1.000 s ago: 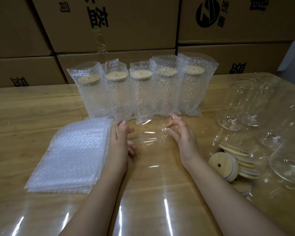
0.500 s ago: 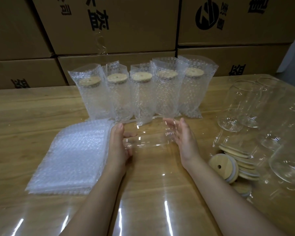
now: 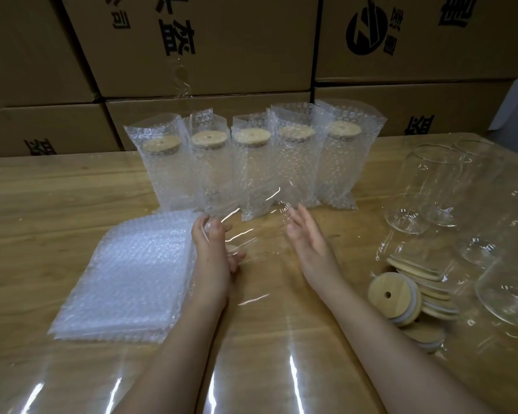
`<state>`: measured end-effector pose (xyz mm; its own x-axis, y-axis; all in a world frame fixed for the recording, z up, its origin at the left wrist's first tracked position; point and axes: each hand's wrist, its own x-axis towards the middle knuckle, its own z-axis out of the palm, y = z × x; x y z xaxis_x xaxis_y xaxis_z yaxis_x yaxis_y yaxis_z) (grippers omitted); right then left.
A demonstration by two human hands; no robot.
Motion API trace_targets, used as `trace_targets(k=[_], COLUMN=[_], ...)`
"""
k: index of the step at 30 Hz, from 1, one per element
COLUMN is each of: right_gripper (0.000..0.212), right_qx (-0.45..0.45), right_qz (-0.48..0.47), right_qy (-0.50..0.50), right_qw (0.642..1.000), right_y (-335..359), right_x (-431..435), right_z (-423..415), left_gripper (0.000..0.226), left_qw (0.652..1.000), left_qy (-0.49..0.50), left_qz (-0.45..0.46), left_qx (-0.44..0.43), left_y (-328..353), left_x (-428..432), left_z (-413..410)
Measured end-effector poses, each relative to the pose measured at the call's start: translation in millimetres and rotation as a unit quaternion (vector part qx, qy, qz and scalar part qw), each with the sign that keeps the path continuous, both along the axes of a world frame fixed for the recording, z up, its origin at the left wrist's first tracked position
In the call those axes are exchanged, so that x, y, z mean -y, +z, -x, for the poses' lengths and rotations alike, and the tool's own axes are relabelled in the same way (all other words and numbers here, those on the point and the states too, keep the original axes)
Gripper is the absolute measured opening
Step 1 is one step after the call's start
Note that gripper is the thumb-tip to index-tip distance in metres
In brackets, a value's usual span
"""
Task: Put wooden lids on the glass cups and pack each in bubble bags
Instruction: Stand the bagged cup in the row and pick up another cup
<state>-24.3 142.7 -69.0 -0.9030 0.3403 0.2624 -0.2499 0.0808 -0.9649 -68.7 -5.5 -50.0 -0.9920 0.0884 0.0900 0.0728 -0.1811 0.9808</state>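
Head view: over the last second the clear glass cup (image 3: 251,222), blurred and hard to trace, has come up off the worktop (image 3: 42,204) between the hands, just in front of the row of five bagged cups (image 3: 251,162). The left hand (image 3: 211,249) seems to have it in a curled grip, thumb on top, while the right hand (image 3: 307,237) lies open beside it with fingers straight. I judge a sixth cup is starting: it needs one of the wooden lids (image 3: 395,297) on the right, then a bag from the bubble bags (image 3: 132,270) stacked on the left.
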Motion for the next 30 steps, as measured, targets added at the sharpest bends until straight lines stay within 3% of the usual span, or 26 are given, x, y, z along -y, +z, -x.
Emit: trace_targets(k=[2,6,9,13,20,24,30], right_gripper=[0.072,0.058,0.061,0.052,0.036,0.027,0.05], right_qx=[0.0,-0.003,-0.021,-0.042,-0.095,-0.072,-0.027], right_qz=[-0.024,-0.107,-0.16,-0.182,-0.088,-0.016,0.059], right_qy=[-0.007,-0.04,-0.07,-0.094,-0.1,-0.053,-0.014], right_qw=[1.0,0.993,0.984,0.978,0.987,0.996,0.998], right_y=[-1,-4,-3,-1,4,7,9], right_x=[0,-1,-1,-4,-4,-4,-3], right_z=[0,1,-1,-4,-5,-8,-8], left_gripper=[0.064,0.057,0.067,0.064,0.041,0.046,0.038], left_qw=[1.0,0.996,0.993,0.984,0.984,0.991,0.998], left_qy=[0.007,0.015,0.009,0.0,0.004,-0.002,-0.01], left_qz=[0.017,0.076,0.105,0.144,0.126,0.092,0.024], left_qx=[-0.015,-0.031,-0.053,-0.108,-0.126,-0.101,-0.064], left_y=[-1,-6,-3,0,3,3,1], left_x=[-2,0,-1,-2,1,2,5], left_z=[0,0,-5,-11,-13,-10,-5])
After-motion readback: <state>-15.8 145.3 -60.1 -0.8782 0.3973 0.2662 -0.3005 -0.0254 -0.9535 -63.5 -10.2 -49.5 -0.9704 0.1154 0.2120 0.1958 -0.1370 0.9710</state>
